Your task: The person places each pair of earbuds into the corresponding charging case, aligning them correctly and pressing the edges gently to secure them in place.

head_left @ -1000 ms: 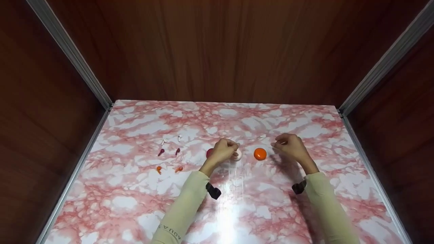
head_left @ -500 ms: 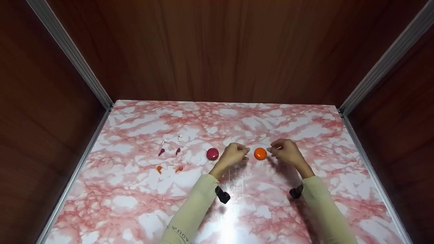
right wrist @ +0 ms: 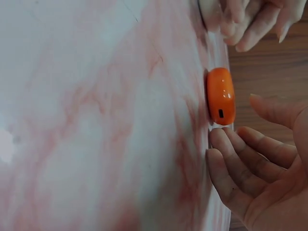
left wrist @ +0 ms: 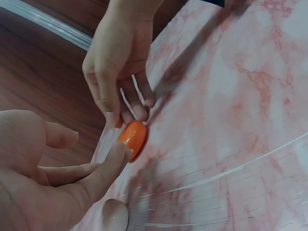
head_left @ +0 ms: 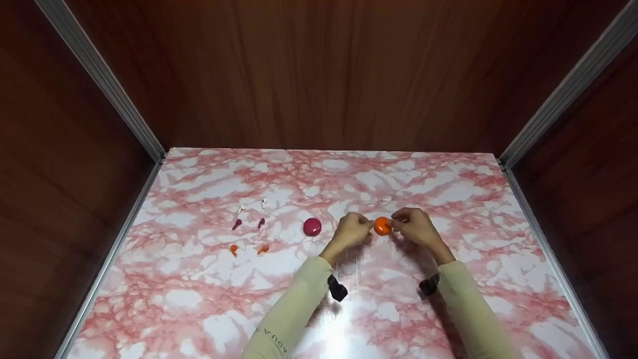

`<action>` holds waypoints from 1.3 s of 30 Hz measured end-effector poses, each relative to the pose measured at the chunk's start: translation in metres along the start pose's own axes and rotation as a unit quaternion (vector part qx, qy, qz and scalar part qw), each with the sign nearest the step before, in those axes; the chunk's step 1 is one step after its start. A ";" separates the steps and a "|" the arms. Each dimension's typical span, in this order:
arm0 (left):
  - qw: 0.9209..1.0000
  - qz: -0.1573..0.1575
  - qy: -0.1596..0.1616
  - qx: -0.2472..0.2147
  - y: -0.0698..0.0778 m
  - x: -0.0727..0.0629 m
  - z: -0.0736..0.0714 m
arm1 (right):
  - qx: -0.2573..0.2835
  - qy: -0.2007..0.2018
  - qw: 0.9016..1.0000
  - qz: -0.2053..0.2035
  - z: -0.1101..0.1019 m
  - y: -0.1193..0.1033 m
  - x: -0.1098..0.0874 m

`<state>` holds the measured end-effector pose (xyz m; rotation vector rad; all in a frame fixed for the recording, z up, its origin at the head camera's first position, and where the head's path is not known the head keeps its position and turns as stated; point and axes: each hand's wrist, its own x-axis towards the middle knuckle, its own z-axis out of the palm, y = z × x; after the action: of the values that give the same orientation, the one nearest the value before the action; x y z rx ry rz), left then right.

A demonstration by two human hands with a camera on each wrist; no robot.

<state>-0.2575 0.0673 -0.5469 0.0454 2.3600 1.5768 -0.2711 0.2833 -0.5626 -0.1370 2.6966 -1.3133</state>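
A round, glossy orange earbud case [head_left: 382, 226] lies on the marbled table between my two hands. My left hand [head_left: 353, 230] is at its left side; in the left wrist view its fingertips overlap the edge of the case [left wrist: 134, 137]. At the opposite side is my right hand [head_left: 417, 228], its fingers loosely bent, with the fingertips beside the case [right wrist: 221, 96]. A dark port shows on the case's side in the right wrist view. Beneath my left hand a white case [left wrist: 115, 215] shows in the left wrist view, but the head view hides it.
Left of my hands sits a magenta case [head_left: 312, 227]. Farther left lie white earbuds [head_left: 264, 203], magenta earbuds [head_left: 237, 224] and orange earbuds [head_left: 263, 249], in pairs. Brown wooden panels [head_left: 319, 75] wall the table at the back and sides.
My left hand has moved right, from over the white and magenta cases to the orange case, uncovering the magenta one. My right hand has come left to the orange case.
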 end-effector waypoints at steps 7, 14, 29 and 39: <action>0.994 0.065 0.034 0.075 -0.017 0.015 0.016 | -0.001 0.001 1.000 0.007 0.003 -0.001 0.001; 0.991 0.070 0.059 0.094 -0.037 0.035 0.034 | -0.010 0.020 1.000 0.010 0.006 -0.003 0.003; 0.991 0.089 0.059 0.079 -0.022 0.018 0.033 | 0.023 0.021 0.999 0.020 0.015 0.000 -0.002; 0.992 0.085 0.081 0.038 -0.012 0.003 0.027 | 0.048 0.041 0.997 0.037 0.017 -0.002 -0.006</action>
<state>-0.2519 0.0875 -0.5679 0.1436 2.6031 1.6211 -0.2627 0.2691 -0.5708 0.0275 2.6692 -1.4526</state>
